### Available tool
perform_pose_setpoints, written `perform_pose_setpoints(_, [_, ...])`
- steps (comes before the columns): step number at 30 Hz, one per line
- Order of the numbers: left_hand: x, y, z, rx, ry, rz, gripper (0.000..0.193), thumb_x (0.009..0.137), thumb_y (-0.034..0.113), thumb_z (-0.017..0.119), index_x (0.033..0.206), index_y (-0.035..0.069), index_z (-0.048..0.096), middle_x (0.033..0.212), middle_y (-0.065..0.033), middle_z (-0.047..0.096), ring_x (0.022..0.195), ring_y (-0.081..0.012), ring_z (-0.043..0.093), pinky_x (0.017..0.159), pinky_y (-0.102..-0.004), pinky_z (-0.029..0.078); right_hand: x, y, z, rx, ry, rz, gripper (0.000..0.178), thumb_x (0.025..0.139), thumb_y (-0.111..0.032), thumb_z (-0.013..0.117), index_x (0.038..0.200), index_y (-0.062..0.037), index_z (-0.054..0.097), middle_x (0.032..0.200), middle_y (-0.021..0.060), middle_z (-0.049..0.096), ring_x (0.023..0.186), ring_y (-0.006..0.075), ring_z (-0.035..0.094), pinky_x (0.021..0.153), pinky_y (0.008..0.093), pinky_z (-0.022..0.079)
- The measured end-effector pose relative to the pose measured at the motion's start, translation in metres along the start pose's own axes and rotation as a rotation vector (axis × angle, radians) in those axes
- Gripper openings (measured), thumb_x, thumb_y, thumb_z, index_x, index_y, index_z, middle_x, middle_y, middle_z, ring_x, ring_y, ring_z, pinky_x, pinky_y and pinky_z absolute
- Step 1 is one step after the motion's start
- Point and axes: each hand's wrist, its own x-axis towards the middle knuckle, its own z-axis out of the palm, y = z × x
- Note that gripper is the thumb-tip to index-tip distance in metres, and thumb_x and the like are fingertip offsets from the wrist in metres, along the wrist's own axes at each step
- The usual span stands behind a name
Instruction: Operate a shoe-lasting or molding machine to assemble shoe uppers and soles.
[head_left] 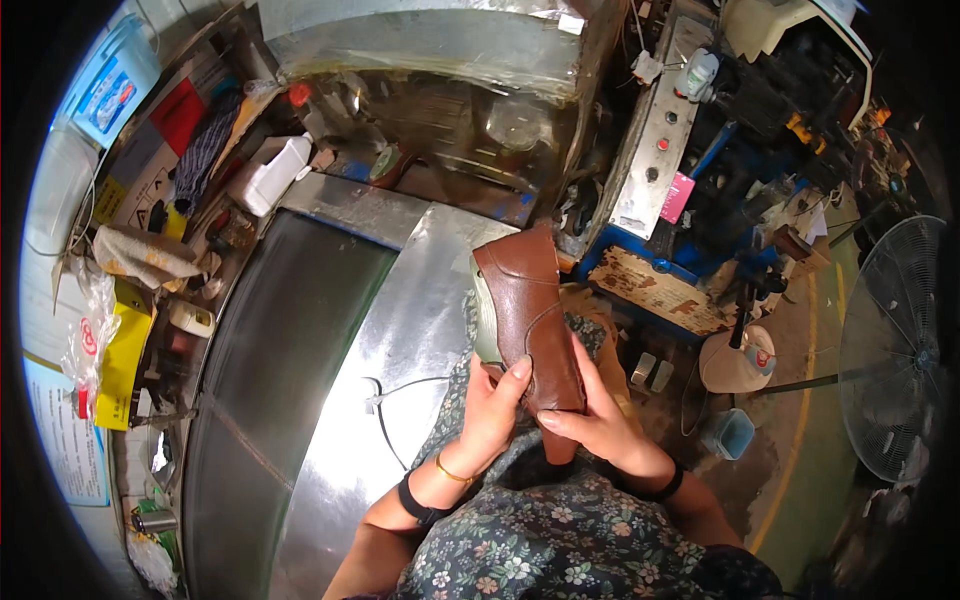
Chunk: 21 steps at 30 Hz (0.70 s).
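Observation:
A brown leather boot upper with a pale green lining edge is held above my lap, its wide end pointing away from me. My left hand grips its left side near the lower part, with the thumb lying on the leather. Round its right side curls my right hand, the thumb pressing on the front close to the narrow lower end. Both hands are closed on the leather, and most of the fingers are hidden behind it.
To the left runs a dark conveyor belt beside a shiny metal table with a cable on it. A machine with a button panel stands at the right, near a large fan and a blue bucket. A white jug sits at the back left.

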Motion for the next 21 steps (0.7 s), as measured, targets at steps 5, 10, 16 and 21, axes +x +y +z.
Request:
perform_pose_setpoints(5, [-0.009, 0.038, 0.012, 0.605, -0.261, -0.024, 0.079, 0.092, 0.012, 0.067, 0.154, 0.004, 0.019, 0.157, -0.016, 0.027, 0.143, -0.0225, 0.029, 0.117, -0.0388, 0.023, -0.006, -0.038, -0.035, 0.443, 0.168, 0.106, 0.089, 0.082, -0.012, 0.064, 0.156, -0.001, 0.015, 0.155, 0.0127, 0.033, 0.142, 0.0224, 0.034, 0.116, 0.0358, 0.027])
perform_pose_setpoints(10, [-0.008, 0.171, 0.089, 0.448, -0.971, -0.287, 0.03, 0.097, 0.008, 0.053, 0.126, -0.002, 0.057, 0.119, -0.0239, 0.061, 0.122, -0.0355, 0.054, 0.107, -0.0473, 0.04, -0.024, -0.065, -0.172, -0.051, 0.476, -0.155, 0.078, 0.081, -0.01, 0.066, 0.149, 0.0043, 0.033, 0.148, 0.0137, 0.044, 0.132, 0.0216, 0.046, 0.112, 0.0359, 0.033])
perform_pose_setpoints(16, [-0.034, 0.174, 0.118, -0.414, -1.099, -0.678, 0.037, 0.09, 0.016, 0.066, 0.117, -0.007, 0.058, 0.107, -0.0236, 0.061, 0.109, -0.0355, 0.059, 0.094, -0.05, 0.047, 0.006, -0.167, -0.319, -1.066, 1.039, -0.317, 0.077, 0.071, -0.019, 0.08, 0.14, -0.0023, 0.051, 0.148, 0.0253, 0.038, 0.136, 0.0343, 0.042, 0.108, 0.037, 0.038])
perform_pose_setpoints(21, [-0.025, 0.152, 0.124, -0.405, -1.264, -0.452, 0.048, 0.087, 0.025, 0.069, 0.12, -0.007, 0.057, 0.114, -0.0256, 0.06, 0.111, -0.0382, 0.058, 0.093, -0.0504, 0.046, 0.016, -0.194, -0.385, -1.351, 1.277, -0.08, 0.068, 0.069, -0.024, 0.079, 0.135, -0.0208, 0.06, 0.15, 0.0283, 0.036, 0.13, 0.0422, 0.048, 0.103, 0.0399, 0.045])
